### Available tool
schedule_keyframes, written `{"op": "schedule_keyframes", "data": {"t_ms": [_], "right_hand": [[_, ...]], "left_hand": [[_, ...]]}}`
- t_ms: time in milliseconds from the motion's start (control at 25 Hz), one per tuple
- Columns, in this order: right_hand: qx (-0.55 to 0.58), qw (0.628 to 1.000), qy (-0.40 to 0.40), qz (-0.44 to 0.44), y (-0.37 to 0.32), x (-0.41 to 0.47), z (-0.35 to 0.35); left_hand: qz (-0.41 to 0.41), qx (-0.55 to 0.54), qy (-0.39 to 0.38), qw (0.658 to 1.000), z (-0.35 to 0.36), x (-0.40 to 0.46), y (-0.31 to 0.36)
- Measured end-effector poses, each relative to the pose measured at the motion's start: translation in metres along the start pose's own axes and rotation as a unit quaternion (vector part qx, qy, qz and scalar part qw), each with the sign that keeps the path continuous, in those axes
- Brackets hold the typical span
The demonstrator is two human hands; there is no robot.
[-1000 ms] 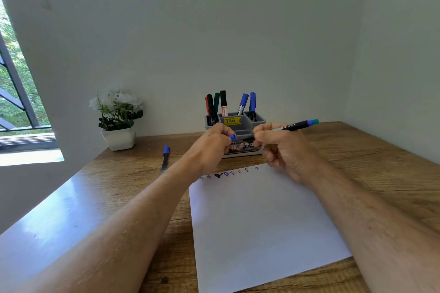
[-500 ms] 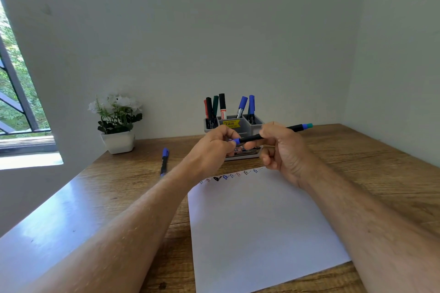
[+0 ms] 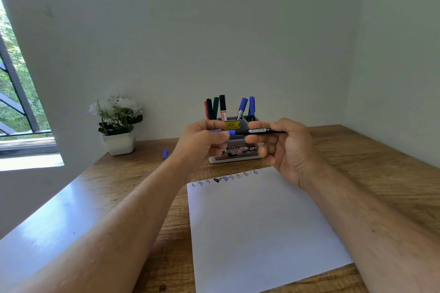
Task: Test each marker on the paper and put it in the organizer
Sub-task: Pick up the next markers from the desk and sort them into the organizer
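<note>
A thin black marker (image 3: pixel 259 131) with a blue cap lies level between both hands, in front of the grey organizer (image 3: pixel 234 158). My left hand (image 3: pixel 202 143) pinches the blue cap end. My right hand (image 3: pixel 283 147) holds the black barrel between thumb and fingers. The organizer holds several markers upright: red, black and green ones on its left, two blue ones (image 3: pixel 246 107) on its right. White paper (image 3: pixel 257 226) lies below the hands, with a row of small coloured test marks (image 3: pixel 225 178) along its far edge. Another blue-capped marker (image 3: pixel 165 154) lies on the table, partly hidden by my left forearm.
A white pot with white flowers (image 3: pixel 117 123) stands at the back left of the wooden table (image 3: pixel 369 173). A window with dark bars (image 3: pixel 16 93) is on the left. Walls close in behind and to the right.
The cap has gone onto the marker's tip: a second ago the hands held cap and marker apart. The marker now lies level, and my right hand's fingers have loosened around the barrel.
</note>
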State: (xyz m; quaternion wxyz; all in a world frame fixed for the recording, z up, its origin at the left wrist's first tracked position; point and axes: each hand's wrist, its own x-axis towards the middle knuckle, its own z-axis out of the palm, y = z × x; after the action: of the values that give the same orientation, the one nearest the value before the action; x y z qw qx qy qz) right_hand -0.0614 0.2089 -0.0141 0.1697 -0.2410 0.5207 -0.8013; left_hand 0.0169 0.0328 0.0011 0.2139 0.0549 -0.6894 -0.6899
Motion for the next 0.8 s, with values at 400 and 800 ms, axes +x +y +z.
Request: {"op": "schedule_keyframes", "data": {"t_ms": [400,800], "right_hand": [[-0.39,0.897,0.065,-0.199,0.007,-0.004,0.007],[-0.389,0.903,0.052,-0.175,0.015,-0.004,0.013]], "left_hand": [[0.016,-0.138,0.104,0.985,-0.009,0.005,-0.005],[0.031,-0.146,0.139,0.979,-0.007,0.007,-0.01]]}}
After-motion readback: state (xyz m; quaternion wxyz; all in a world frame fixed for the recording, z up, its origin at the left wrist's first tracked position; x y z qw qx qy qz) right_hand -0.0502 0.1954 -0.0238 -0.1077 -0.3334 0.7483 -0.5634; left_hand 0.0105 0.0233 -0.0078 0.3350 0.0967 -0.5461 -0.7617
